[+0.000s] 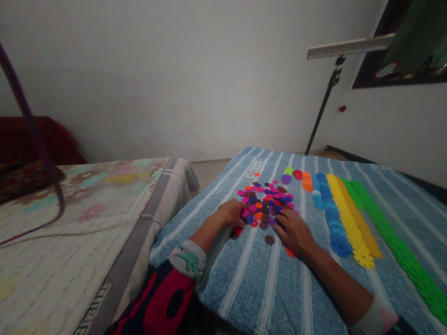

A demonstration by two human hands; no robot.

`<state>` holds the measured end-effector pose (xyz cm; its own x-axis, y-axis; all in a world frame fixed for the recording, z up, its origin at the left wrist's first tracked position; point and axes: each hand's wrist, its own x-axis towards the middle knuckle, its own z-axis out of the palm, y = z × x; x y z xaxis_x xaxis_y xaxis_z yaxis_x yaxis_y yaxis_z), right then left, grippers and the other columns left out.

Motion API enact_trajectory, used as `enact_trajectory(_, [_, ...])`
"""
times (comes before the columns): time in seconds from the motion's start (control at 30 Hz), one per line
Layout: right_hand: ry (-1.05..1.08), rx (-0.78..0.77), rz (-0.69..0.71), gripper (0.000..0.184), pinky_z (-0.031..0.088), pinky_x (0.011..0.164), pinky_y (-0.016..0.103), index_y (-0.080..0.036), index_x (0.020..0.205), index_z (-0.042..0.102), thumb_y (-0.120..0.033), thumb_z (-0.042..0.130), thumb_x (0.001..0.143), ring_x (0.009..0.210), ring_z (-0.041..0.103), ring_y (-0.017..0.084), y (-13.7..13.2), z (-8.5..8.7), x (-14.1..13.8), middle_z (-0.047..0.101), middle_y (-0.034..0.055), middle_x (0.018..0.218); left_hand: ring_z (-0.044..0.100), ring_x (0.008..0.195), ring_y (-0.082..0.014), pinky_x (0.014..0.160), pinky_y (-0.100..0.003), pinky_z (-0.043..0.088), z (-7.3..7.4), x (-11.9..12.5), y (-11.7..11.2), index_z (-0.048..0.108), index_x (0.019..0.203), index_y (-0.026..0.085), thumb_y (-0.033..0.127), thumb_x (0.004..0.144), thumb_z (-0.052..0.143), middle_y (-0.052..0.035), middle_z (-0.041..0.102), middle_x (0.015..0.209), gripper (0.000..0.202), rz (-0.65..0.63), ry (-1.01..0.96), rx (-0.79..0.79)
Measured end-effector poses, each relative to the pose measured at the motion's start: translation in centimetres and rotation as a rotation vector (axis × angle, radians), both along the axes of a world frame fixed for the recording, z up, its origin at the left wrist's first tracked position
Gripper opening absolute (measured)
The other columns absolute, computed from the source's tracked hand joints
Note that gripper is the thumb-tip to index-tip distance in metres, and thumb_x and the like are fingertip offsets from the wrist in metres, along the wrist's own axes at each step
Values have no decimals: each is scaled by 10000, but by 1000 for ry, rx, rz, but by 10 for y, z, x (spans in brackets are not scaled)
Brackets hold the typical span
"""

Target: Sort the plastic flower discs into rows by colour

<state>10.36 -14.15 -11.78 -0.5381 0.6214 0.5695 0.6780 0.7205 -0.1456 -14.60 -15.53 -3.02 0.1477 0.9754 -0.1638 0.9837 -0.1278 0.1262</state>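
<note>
A loose heap of small flower-shaped plastic discs, pink, purple, orange, brown and blue, lies on a blue striped towel. My left hand rests at the heap's left edge, fingers curled down among the discs. My right hand lies palm down at the heap's lower right, its fingertips in the discs. What either hand grips is hidden. To the right run sorted rows of discs: blue, yellow, orange-yellow and green. Short orange, red, purple and lime groups sit near the rows' far ends.
A mattress with a pale patterned cover lies to the left, with a gap of floor between. A purple cable hangs across it. A black stand with a light bar rises by the white wall behind.
</note>
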Motion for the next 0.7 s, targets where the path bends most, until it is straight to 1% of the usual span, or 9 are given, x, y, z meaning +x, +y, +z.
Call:
enact_trajectory(0.1, [7, -18, -88, 158, 478, 856, 386, -163, 914, 696, -261, 573, 913, 968, 600, 267, 6, -3, 8, 668, 119, 982, 660, 860, -224, 691, -253, 459, -4, 3, 2, 721, 971, 218, 320, 679, 748, -43, 704, 916, 310, -9, -46, 67])
enact_trajectory(0.17, [30, -21, -136, 164, 479, 858, 383, -164, 921, 703, -268, 576, 909, 968, 602, 266, 8, -4, 10, 677, 121, 1001, 660, 885, -221, 731, -257, 465, -8, 4, 5, 721, 961, 223, 295, 712, 725, -45, 705, 938, 259, -1, -71, 118])
enact_trajectory(0.3, [60, -22, -198, 180, 471, 902, 399, -160, 969, 711, -264, 584, 895, 1021, 595, 277, 7, -4, 6, 679, 138, 1048, 657, 932, -231, 791, -283, 471, -16, 7, 11, 724, 927, 204, 254, 762, 679, -71, 710, 984, 178, 28, -93, 185])
enact_trajectory(0.37, [44, -46, -168, 183, 467, 918, 409, -173, 986, 714, -266, 591, 888, 1046, 592, 280, 4, -2, 0, 672, 137, 1085, 655, 948, -234, 809, -289, 472, -19, 9, 14, 730, 912, 192, 229, 777, 650, -78, 716, 986, 161, 45, -118, 211])
enact_trajectory(0.5, [-1, -110, 12, 174, 465, 930, 400, -207, 1007, 720, -239, 609, 876, 1062, 596, 260, -4, 2, -11, 655, 114, 1165, 653, 984, -227, 846, -282, 468, -25, 7, 21, 744, 926, 168, 158, 779, 608, -80, 731, 996, 201, 90, -185, 261])
enact_trajectory(0.57, [1, -127, 72, 166, 465, 933, 381, -216, 983, 724, -208, 595, 880, 1067, 599, 241, -5, 3, -10, 655, 100, 1179, 658, 960, -214, 837, -270, 470, -28, 5, 25, 749, 904, 165, 119, 759, 599, -67, 736, 966, 214, 126, -226, 278])
enact_trajectory(0.63, [24, -134, 53, 176, 467, 932, 368, -211, 952, 729, -178, 569, 885, 1059, 606, 230, -2, 3, -4, 668, 96, 1158, 664, 910, -201, 813, -260, 474, -30, 2, 29, 751, 858, 166, 85, 729, 598, -51, 736, 915, 216, 168, -263, 293])
enact_trajectory(0.7, [43, -149, -19, 193, 477, 912, 363, -195, 926, 730, -162, 543, 891, 1014, 621, 227, 3, 3, 4, 689, 99, 1091, 665, 879, -189, 799, -250, 477, -32, -2, 31, 747, 819, 167, 52, 694, 598, -37, 732, 874, 227, 207, -305, 308])
